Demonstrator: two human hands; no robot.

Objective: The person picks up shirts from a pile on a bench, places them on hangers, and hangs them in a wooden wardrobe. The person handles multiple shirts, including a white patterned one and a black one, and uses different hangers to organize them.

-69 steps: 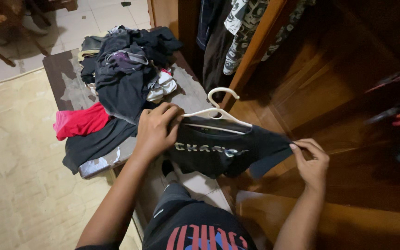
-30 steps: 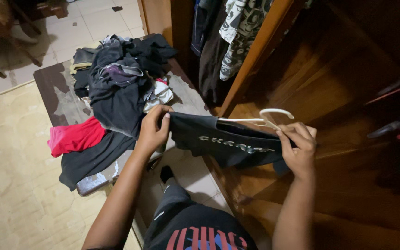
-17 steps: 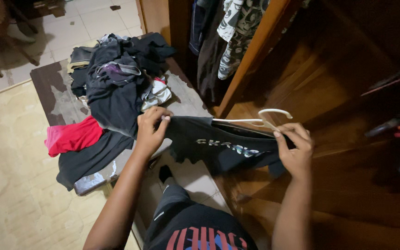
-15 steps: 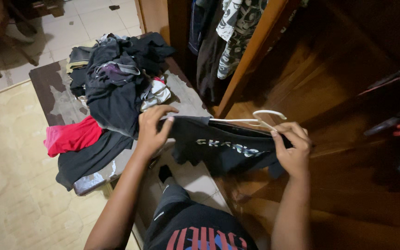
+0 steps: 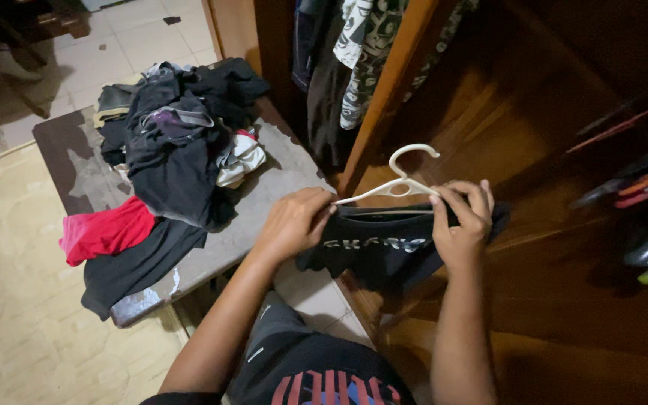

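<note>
The left hand and the right hand both pinch, fingers closed, a black printed T-shirt on a white plastic hanger — held before the wooden wardrobe, beside a worn table.

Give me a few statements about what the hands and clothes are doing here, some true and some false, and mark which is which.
1. Both hands grip a black garment on a white hanger. True.
2. The hanger is bright green. False: it is white.
3. A red cloth lies at the near edge of the clothes pile on the table. True.
4. The left hand rests on the pile. False: it holds the garment's end.
5. The right hand is below the hanger's hook. True.
</note>
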